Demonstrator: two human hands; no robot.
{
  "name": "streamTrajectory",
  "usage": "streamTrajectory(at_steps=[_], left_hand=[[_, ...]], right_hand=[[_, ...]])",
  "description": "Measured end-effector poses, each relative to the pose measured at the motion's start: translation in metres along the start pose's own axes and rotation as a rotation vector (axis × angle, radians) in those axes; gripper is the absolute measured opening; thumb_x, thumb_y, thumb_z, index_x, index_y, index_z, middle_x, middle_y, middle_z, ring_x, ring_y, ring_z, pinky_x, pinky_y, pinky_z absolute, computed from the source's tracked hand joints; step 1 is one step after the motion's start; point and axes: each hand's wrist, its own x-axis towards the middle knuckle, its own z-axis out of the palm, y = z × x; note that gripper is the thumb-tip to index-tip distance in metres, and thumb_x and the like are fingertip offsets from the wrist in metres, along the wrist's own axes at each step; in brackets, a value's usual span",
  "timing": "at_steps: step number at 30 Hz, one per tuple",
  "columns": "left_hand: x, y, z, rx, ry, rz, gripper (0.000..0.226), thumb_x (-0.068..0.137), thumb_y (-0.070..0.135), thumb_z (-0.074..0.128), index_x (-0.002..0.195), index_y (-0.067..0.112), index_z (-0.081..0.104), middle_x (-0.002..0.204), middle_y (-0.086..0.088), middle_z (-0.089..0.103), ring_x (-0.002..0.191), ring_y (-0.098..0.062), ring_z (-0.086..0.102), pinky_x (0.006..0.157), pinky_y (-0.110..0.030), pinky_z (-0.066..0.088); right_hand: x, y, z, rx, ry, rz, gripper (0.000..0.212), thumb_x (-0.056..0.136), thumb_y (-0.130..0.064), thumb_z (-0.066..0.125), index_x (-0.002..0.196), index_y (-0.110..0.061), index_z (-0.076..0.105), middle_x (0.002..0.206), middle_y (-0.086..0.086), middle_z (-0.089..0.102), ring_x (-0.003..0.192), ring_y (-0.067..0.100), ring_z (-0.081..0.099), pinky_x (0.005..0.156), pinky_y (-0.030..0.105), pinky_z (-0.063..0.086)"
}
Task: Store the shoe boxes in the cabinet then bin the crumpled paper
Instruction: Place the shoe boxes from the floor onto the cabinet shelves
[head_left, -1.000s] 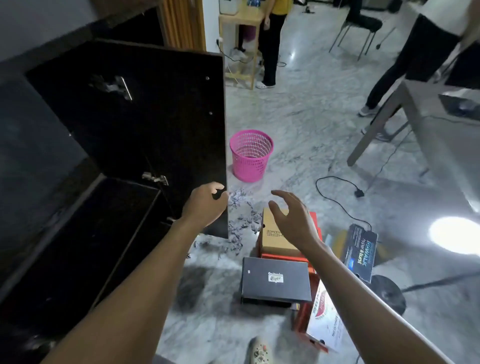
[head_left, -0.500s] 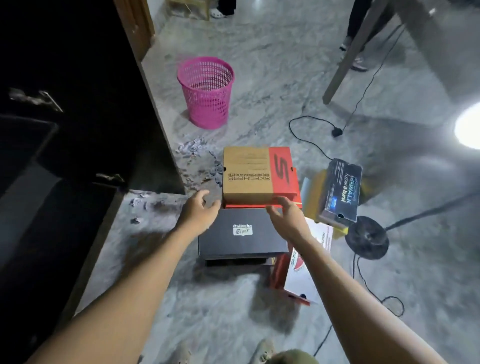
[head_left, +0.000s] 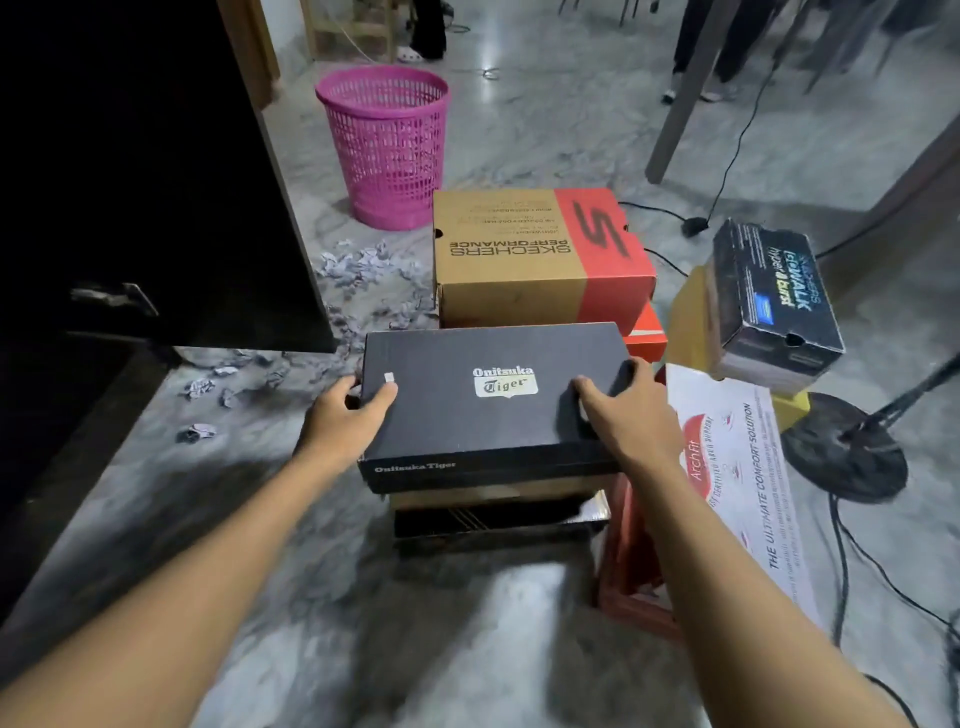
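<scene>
A black Onitsuka Tiger shoe box (head_left: 467, 415) tops a low stack of boxes on the marble floor. My left hand (head_left: 345, 421) grips its left end, thumb on the lid. My right hand (head_left: 626, 415) grips its right end. Behind it stands a brown and red Skechers box (head_left: 530, 260) on a red box. A dark GOwalk box (head_left: 769, 301) lies on a yellow box at the right. A white and red Arch Fit box (head_left: 727, 467) leans beside my right arm. Crumpled paper (head_left: 358, 270) is scattered by the pink bin (head_left: 387, 145). The open black cabinet (head_left: 130, 208) is at the left.
A round black stand base (head_left: 841, 452) and trailing cables (head_left: 852, 566) lie on the floor at the right. A table leg (head_left: 680, 104) and people's legs are at the back. More paper scraps (head_left: 202, 405) lie near the cabinet's lower edge.
My view dropped from the cabinet door toward the boxes. Both hands came down from the air and closed on the two ends of the black Onitsuka Tiger box.
</scene>
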Motion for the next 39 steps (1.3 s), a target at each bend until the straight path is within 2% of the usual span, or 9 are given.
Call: streamTrajectory(at_steps=[5, 9, 13, 18, 23, 27, 30, 34, 39], left_hand=[[-0.001, -0.034, -0.007, -0.306, -0.237, 0.036, 0.048, 0.088, 0.052, 0.061, 0.132, 0.035, 0.049, 0.120, 0.009, 0.065, 0.100, -0.007, 0.064, 0.069, -0.020, 0.052], [-0.010, -0.048, -0.004, -0.334, -0.376, -0.092, 0.059, 0.069, 0.073, 0.055, 0.123, 0.049, 0.052, 0.113, 0.008, 0.069, 0.097, -0.017, 0.066, 0.087, -0.046, 0.057], [-0.013, -0.050, -0.011, -0.457, -0.349, -0.125, 0.063, 0.067, 0.066, 0.058, 0.120, 0.032, 0.060, 0.101, -0.001, 0.071, 0.086, -0.020, 0.065, 0.079, -0.046, 0.058], [-0.015, -0.057, -0.051, -0.671, -0.132, -0.050, 0.029, 0.087, 0.049, 0.053, 0.103, 0.030, 0.069, 0.091, 0.004, 0.075, 0.073, -0.012, 0.070, 0.069, -0.035, 0.053], [-0.016, -0.074, -0.119, -0.827, 0.100, -0.023, 0.028, 0.096, 0.037, 0.046, 0.098, 0.024, 0.071, 0.095, 0.003, 0.076, 0.091, -0.020, 0.067, 0.088, -0.041, 0.048], [-0.018, -0.089, -0.159, -0.884, 0.279, -0.119, 0.034, 0.091, 0.050, 0.044, 0.087, 0.026, 0.067, 0.073, 0.007, 0.073, 0.071, -0.016, 0.067, 0.066, -0.030, 0.048], [-0.026, -0.097, -0.181, -0.968, 0.394, -0.241, 0.042, 0.081, 0.059, 0.050, 0.100, 0.025, 0.066, 0.094, 0.000, 0.070, 0.083, -0.021, 0.066, 0.063, -0.028, 0.048], [-0.028, -0.110, -0.207, -0.995, 0.556, -0.236, 0.060, 0.078, 0.063, 0.051, 0.119, 0.022, 0.065, 0.115, -0.002, 0.070, 0.100, -0.023, 0.068, 0.066, -0.029, 0.051], [-0.034, -0.145, -0.238, -0.980, 0.745, -0.278, 0.075, 0.058, 0.072, 0.056, 0.116, 0.026, 0.065, 0.114, -0.004, 0.070, 0.100, -0.027, 0.068, 0.081, -0.044, 0.057]], right_hand=[[-0.010, 0.028, 0.008, 0.513, 0.193, 0.018, 0.050, 0.092, -0.040, 0.064, 0.136, -0.018, 0.053, 0.132, 0.000, 0.059, 0.107, 0.012, 0.053, 0.079, 0.021, 0.039], [-0.031, 0.032, 0.019, 0.625, 0.170, 0.014, 0.047, 0.093, -0.040, 0.063, 0.135, -0.022, 0.051, 0.128, -0.004, 0.054, 0.111, 0.011, 0.052, 0.090, 0.028, 0.042], [-0.040, 0.026, 0.025, 0.586, 0.147, -0.061, 0.050, 0.089, -0.041, 0.068, 0.133, -0.030, 0.048, 0.124, -0.010, 0.053, 0.109, 0.010, 0.055, 0.092, 0.031, 0.047], [-0.054, -0.011, 0.035, 0.543, 0.041, -0.223, 0.049, 0.091, -0.034, 0.067, 0.135, -0.026, 0.047, 0.121, -0.009, 0.053, 0.103, 0.004, 0.054, 0.072, 0.005, 0.042], [-0.065, -0.087, 0.063, 0.518, -0.100, -0.402, 0.053, 0.091, -0.035, 0.068, 0.137, -0.021, 0.044, 0.124, -0.002, 0.056, 0.107, 0.014, 0.055, 0.073, 0.012, 0.041], [-0.074, -0.159, 0.089, 0.496, -0.217, -0.503, 0.064, 0.088, -0.044, 0.068, 0.140, -0.020, 0.038, 0.124, -0.001, 0.054, 0.109, 0.018, 0.057, 0.084, 0.027, 0.052], [-0.076, -0.207, 0.104, 0.479, -0.303, -0.557, 0.066, 0.082, -0.050, 0.066, 0.136, -0.022, 0.040, 0.118, -0.002, 0.056, 0.106, 0.020, 0.061, 0.095, 0.042, 0.054], [-0.076, -0.252, 0.138, 0.451, -0.371, -0.627, 0.050, 0.092, -0.035, 0.065, 0.131, -0.016, 0.040, 0.101, -0.008, 0.050, 0.085, 0.006, 0.053, 0.076, 0.023, 0.042], [-0.086, -0.284, 0.218, 0.488, -0.514, -0.590, 0.048, 0.085, -0.044, 0.069, 0.115, -0.016, 0.044, 0.103, 0.001, 0.060, 0.096, 0.021, 0.060, 0.080, 0.033, 0.046]])
